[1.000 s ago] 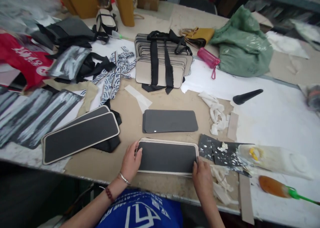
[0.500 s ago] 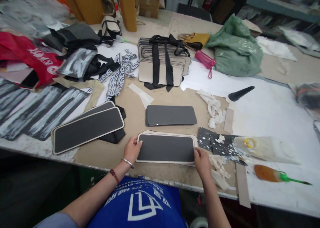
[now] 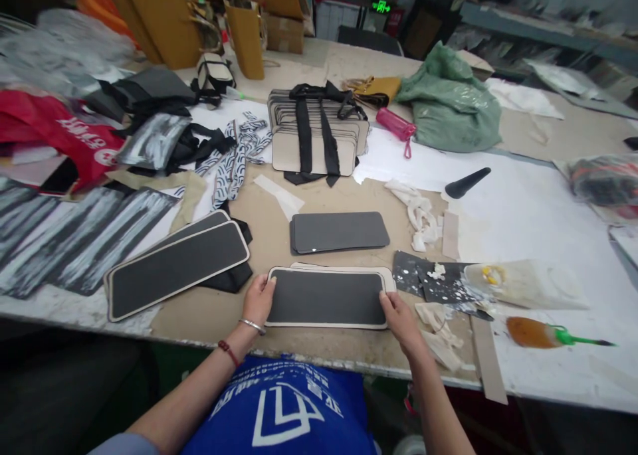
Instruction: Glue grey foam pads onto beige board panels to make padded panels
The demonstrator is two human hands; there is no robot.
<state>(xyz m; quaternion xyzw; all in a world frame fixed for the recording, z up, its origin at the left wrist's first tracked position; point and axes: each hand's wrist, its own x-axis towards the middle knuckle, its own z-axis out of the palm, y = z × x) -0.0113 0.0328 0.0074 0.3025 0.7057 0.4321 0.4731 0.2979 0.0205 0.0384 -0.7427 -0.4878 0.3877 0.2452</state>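
One dark panel (image 3: 323, 299) is in the grip of left hand (image 3: 258, 300) and right hand (image 3: 399, 315), near the front of the bench (image 3: 74, 314). Cardboard (image 3: 343, 194) and white paper (image 3: 528, 206) cover much of it; behind, a green sign (image 3: 381, 6) glows.

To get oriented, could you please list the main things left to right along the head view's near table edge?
Slanted pale-rimmed dark panels, held pale-rimmed dark panel, crumpled cream scraps, beige strip, amber green-nozzled bottle.
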